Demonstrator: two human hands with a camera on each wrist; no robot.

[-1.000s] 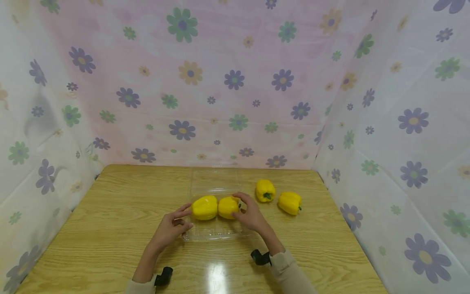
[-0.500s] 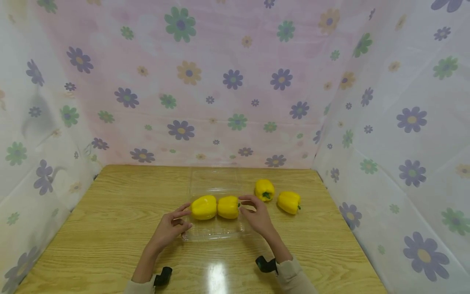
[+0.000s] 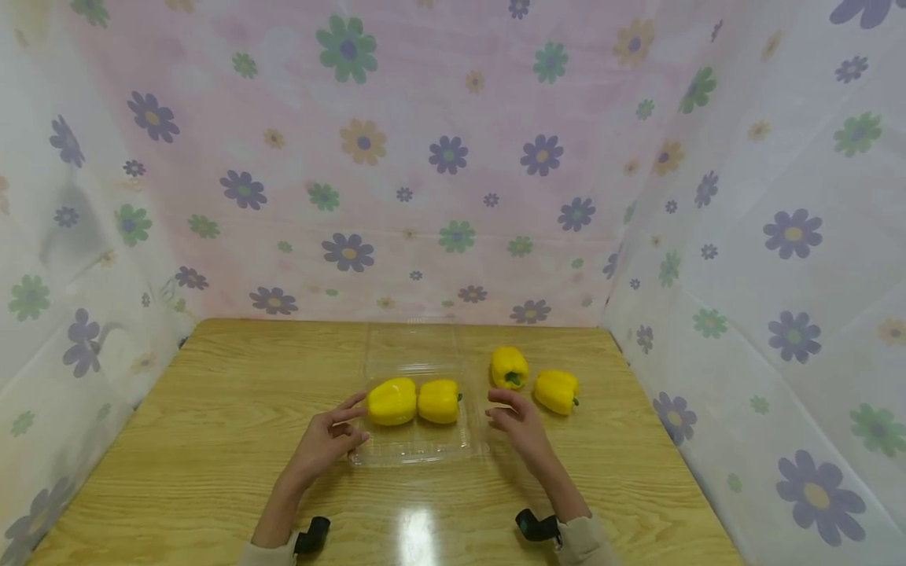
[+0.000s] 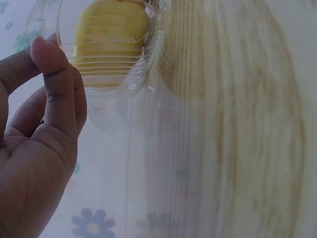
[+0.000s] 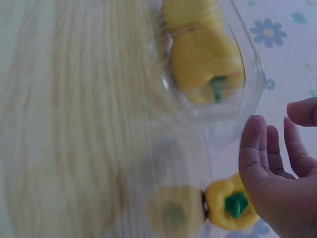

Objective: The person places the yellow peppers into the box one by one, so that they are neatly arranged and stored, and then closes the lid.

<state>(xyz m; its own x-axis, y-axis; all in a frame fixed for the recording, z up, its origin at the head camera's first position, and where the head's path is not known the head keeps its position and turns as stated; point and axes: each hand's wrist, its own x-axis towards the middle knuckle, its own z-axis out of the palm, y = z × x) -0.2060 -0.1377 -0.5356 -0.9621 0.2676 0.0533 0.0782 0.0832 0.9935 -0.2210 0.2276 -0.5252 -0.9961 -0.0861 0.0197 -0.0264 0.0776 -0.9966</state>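
A clear plastic clamshell container point(image 3: 418, 454) lies on the table with its lid point(image 3: 414, 346) folded back. Inside it, two yellow bell peppers rest side by side: the left pepper point(image 3: 392, 402) is larger, and the right pepper point(image 3: 439, 401) has its green stem toward the right. My left hand point(image 3: 324, 442) pinches the container's left rim, as the left wrist view point(image 4: 47, 114) shows. My right hand point(image 3: 522, 428) hovers to the right of the container, fingers loosely bent with nothing in them.
Two more yellow bell peppers lie on the wooden table point(image 3: 248, 393) right of the container: a back pepper point(image 3: 509, 367) and another pepper point(image 3: 556, 391) farther right, just beyond my right hand. Flowered cloth point(image 3: 453, 196) hangs around the table's back and sides.
My right hand has let go of the right pepper in the container and drawn away to the right, toward the loose peppers. My left hand stays at the container's left rim.
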